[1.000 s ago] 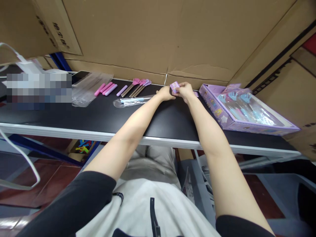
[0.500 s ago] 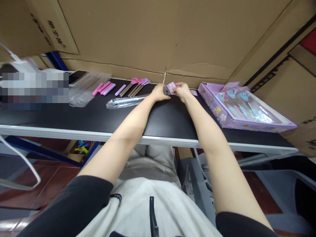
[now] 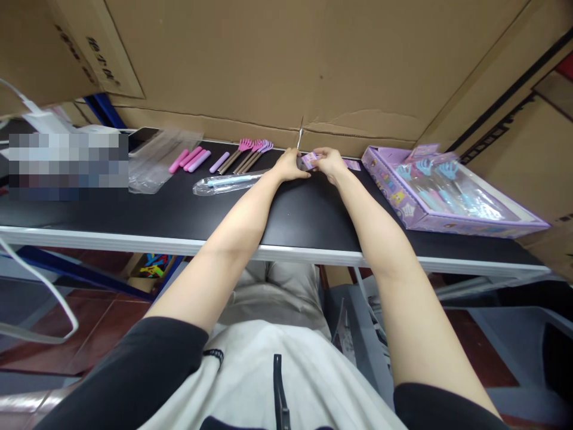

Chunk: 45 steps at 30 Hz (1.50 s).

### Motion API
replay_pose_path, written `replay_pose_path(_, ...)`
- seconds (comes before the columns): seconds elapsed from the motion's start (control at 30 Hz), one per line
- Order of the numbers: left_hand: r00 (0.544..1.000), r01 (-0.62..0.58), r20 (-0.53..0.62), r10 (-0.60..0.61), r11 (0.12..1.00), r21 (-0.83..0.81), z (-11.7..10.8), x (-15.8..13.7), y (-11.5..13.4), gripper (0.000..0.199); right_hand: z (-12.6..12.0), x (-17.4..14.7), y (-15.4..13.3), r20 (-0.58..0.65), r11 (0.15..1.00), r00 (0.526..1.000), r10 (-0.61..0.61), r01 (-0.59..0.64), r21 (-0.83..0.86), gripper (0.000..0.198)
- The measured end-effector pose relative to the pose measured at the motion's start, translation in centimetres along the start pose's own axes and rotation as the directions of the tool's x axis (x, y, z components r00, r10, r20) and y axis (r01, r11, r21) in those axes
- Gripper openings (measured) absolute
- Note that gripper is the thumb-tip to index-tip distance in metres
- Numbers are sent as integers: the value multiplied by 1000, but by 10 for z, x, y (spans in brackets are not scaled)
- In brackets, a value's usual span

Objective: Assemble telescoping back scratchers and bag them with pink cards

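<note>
Near the back of the black table, my right hand (image 3: 329, 165) pinches a small purple printed card (image 3: 309, 159). My left hand (image 3: 287, 167) is closed around a small dark grey piece at the card's left edge, mostly covered by the fingers, with the thumb along the near side. A clear plastic sleeve holding a blue-handled stick (image 3: 230, 181) lies left of my hands and passes behind my left forearm. Back scratchers (image 3: 250, 156) with pink and purple claw heads and brown rods lie farther left. More purple cards (image 3: 352, 165) rest just beyond my right wrist.
At right stands a purple display box (image 3: 405, 210) with bagged blue-clawed scratchers. Loose pink and purple handle grips (image 3: 192, 160) and clear plastic bags (image 3: 150, 170) lie at left. Cardboard (image 3: 286, 65) walls the back; a pale metal edge (image 3: 308, 255) runs along the front.
My hands stay together at the card, which has tilted slightly and shifted a little; less of the dark grey piece shows. The view has shifted slightly.
</note>
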State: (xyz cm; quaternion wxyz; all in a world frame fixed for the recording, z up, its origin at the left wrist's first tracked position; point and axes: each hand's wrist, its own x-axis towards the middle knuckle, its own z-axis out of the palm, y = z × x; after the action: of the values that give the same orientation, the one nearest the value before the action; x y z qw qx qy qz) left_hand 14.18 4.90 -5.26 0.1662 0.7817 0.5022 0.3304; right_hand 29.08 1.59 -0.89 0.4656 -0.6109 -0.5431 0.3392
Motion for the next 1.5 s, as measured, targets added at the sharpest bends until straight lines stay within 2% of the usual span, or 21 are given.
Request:
replay_pose_path(0.13,1000,6,15,-6,1000,-1,-4,-4,4,57,-2,0,0,37,999,999,-12,10,38,41)
replay_pose_path(0.33,1000,15,4,-15,997,-72,-7,-9,9,47,-4,3,2,48,993,998,46,-51,108,43)
replay_pose_path(0.47,1000,10,4,-10,991,-132,-8,-12,10,52,-4,3,2,25,995,1000,10,-13,102,42)
replay_pose_path(0.67,1000,10,17,-8,991,-134,-10,-16,14,59,-3,5,3,-21,997,999,-27,28,69,39)
replay_pose_path(0.9,999,-3,32,7,993,-120,-11,-17,16,58,-1,7,5,34,996,998,-56,53,78,38)
replay_pose_path(1.03,999,-25,27,28,993,-119,-10,-16,13,61,-4,4,2,72,992,997,-39,31,119,33)
replay_pose_path(1.17,999,-47,18,49,993,-112,-10,-15,11,60,-7,-2,-3,121,990,991,60,-75,122,13)
replay_pose_path(1.27,999,-51,15,53,994,-95,-10,-17,14,58,-7,-6,-6,127,988,986,112,-125,94,20)
replay_pose_path(1.5,999,-34,30,37,995,-99,-8,-17,18,65,-5,-8,-7,82,995,995,62,-69,74,27)
